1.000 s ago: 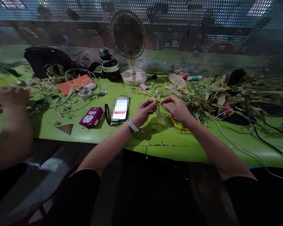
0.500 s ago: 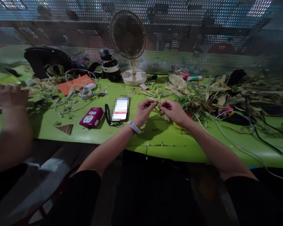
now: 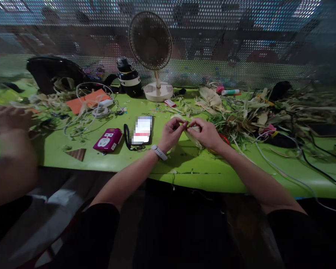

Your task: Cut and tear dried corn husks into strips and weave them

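Observation:
Over the green table (image 3: 134, 160), my left hand (image 3: 172, 131) and my right hand (image 3: 203, 132) meet fingertip to fingertip, both closed in a pinch. Between and below them shows a pale piece of husk (image 3: 195, 141), which my right hand grips. What the left fingertips pinch is too small to make out. A phone (image 3: 142, 130) with a lit screen lies left of my left hand, its black strap beside it. Just right of my right hand, partly behind it, is a red and yellow ring-shaped object (image 3: 224, 139).
A fan (image 3: 157, 91) and a black bottle (image 3: 131, 83) stand behind. A purple power socket (image 3: 108, 141) and an orange sheet (image 3: 88, 100) lie left. Dried husks (image 3: 252, 112) and cables (image 3: 280, 170) spread right. Another person's hand (image 3: 9, 118) rests far left.
The pale husk shows more below my fingers, and my right hand has turned slightly over it. The other person's hand has shifted a little left. The view has moved slightly.

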`<state>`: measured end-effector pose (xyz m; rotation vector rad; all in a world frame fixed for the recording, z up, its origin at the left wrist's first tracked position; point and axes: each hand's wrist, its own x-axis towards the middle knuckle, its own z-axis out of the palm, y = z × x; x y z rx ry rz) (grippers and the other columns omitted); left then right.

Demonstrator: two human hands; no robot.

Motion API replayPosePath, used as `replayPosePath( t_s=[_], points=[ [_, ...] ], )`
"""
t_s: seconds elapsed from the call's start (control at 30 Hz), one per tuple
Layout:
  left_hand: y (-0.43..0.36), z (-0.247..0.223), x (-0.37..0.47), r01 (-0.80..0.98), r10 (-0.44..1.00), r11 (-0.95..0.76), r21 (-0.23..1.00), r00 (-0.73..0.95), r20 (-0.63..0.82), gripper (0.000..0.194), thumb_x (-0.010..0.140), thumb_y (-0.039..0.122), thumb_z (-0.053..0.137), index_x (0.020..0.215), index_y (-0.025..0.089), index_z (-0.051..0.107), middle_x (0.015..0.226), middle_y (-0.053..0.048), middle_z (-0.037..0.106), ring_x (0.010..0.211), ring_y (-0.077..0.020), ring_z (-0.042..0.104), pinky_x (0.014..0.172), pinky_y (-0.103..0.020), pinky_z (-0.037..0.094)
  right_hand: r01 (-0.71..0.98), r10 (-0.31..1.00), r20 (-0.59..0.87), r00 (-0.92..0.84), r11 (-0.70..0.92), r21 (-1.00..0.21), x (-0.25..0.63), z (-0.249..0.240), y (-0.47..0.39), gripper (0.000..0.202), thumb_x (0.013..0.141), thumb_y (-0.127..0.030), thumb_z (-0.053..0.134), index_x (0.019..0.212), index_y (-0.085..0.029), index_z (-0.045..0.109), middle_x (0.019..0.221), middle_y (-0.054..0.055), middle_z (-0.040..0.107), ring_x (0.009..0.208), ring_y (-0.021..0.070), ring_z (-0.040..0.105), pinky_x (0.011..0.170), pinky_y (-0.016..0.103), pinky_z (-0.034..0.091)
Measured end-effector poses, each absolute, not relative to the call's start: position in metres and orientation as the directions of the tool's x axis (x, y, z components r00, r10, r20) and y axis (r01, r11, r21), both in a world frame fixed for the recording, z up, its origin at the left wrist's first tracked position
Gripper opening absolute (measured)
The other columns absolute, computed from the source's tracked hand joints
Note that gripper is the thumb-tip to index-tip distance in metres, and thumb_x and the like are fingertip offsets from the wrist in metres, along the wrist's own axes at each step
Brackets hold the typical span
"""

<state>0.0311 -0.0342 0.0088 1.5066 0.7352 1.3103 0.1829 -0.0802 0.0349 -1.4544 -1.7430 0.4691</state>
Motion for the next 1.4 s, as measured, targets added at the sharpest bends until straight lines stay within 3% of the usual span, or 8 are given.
replayPosePath(
  t_s=[0.1, 0.33, 0.47, 0.63, 0.77, 1.03, 1.2, 1.4],
  points=[
    [-0.036, 0.011, 0.032, -0.219, 0.903, -0.282, 0.934, 0.267, 0.336, 0.033, 0.071, 0.044, 0.079, 0.069, 0.018, 0.059, 0.058, 0.005, 0.049, 0.054, -0.0067, 0.039, 0.052, -0.022, 0.031, 0.464, 0.948, 0.314, -0.052, 0.301, -0.833, 0.186, 0.035, -0.077, 0.016, 0.075, -0.034, 0.067, 0.079, -0.018, 0.069, 0.075, 0.001, 0.066, 0.068, 0.0154, 0.054, 0.067, 0.028, 0.039],
    [-0.037, 0.013, 0.031, -0.328, 0.906, -0.068, 0.942, 0.375, 0.196, 0.034, 0.067, 0.047, 0.08, 0.076, 0.018, 0.065, 0.066, 0.003, 0.059, 0.055, -0.0052, 0.047, 0.05, -0.019, 0.035, 0.156, 0.99, 0.128, -0.052, 0.135, -0.979, 0.185, 0.041, -0.077, 0.028, 0.066, -0.044, 0.074, 0.064, -0.017, 0.068, 0.058, -0.003, 0.055, 0.055, 0.0095, 0.042, 0.055, 0.025, 0.033],
    [-0.036, 0.014, 0.027, -0.327, 0.894, -0.071, 0.942, 0.398, 0.206, 0.034, 0.07, 0.05, 0.077, 0.083, 0.019, 0.069, 0.056, 0.006, 0.05, 0.047, -0.0043, 0.04, 0.046, -0.02, 0.032, 0.183, 0.978, 0.208, -0.022, 0.208, -0.961, 0.19, 0.045, -0.075, 0.033, 0.064, -0.049, 0.077, 0.066, -0.018, 0.069, 0.065, 0.0, 0.061, 0.062, 0.0115, 0.048, 0.061, 0.026, 0.039],
    [-0.03, 0.012, 0.025, -0.339, 0.906, -0.076, 0.938, 0.369, 0.206, 0.033, 0.074, 0.049, 0.074, 0.089, 0.02, 0.07, 0.067, 0.003, 0.058, 0.055, -0.0051, 0.05, 0.053, -0.019, 0.039, 0.212, 0.973, 0.229, 0.03, 0.218, -0.953, 0.197, 0.045, -0.069, 0.037, 0.062, -0.053, 0.08, 0.065, -0.017, 0.069, 0.061, -0.002, 0.058, 0.06, 0.0108, 0.045, 0.061, 0.027, 0.038],
    [-0.027, 0.01, 0.026, -0.257, 0.957, -0.127, 0.958, 0.221, 0.186, 0.034, 0.08, 0.053, 0.066, 0.077, 0.02, 0.062, 0.074, 0.001, 0.06, 0.066, -0.0089, 0.056, 0.059, -0.021, 0.043, 0.212, 0.97, 0.233, 0.075, 0.212, -0.954, 0.196, 0.042, -0.066, 0.042, 0.061, -0.057, 0.079, 0.063, -0.017, 0.066, 0.058, -0.002, 0.055, 0.057, 0.0098, 0.042, 0.058, 0.027, 0.035],
    [-0.036, 0.018, 0.025, -0.044, 0.833, -0.527, 0.848, 0.17, 0.527, 0.041, 0.08, 0.054, 0.066, 0.061, 0.019, 0.059, 0.069, -0.001, 0.053, 0.071, -0.0123, 0.048, 0.071, -0.027, 0.04, 0.208, 0.961, 0.238, 0.14, 0.206, -0.956, 0.195, 0.036, -0.063, 0.044, 0.06, -0.06, 0.078, 0.065, -0.017, 0.067, 0.059, -0.001, 0.057, 0.055, 0.0101, 0.041, 0.054, 0.026, 0.033],
    [-0.038, 0.013, 0.029, -0.085, 0.829, -0.348, 0.934, 0.437, 0.349, 0.046, 0.075, 0.062, 0.066, 0.07, 0.017, 0.061, 0.065, 0.0, 0.058, 0.06, -0.0098, 0.052, 0.058, -0.024, 0.04, 0.158, 0.964, 0.216, 0.152, 0.192, -0.969, 0.193, 0.034, -0.063, 0.045, 0.059, -0.06, 0.078, 0.065, -0.017, 0.068, 0.061, -0.001, 0.059, 0.054, 0.0095, 0.042, 0.053, 0.025, 0.034],
    [-0.033, 0.009, 0.032, -0.204, 0.837, -0.155, 0.967, 0.492, 0.238, 0.049, 0.073, 0.064, 0.067, 0.071, 0.018, 0.05, 0.054, 0.007, 0.047, 0.043, -0.005, 0.047, 0.044, -0.02, 0.039, 0.141, 0.981, 0.171, 0.096, 0.157, -0.977, 0.196, 0.034, -0.064, 0.043, 0.054, -0.055, 0.083, 0.066, -0.016, 0.069, 0.06, -0.002, 0.057, 0.055, 0.0087, 0.041, 0.053, 0.025, 0.031]
  ],
)
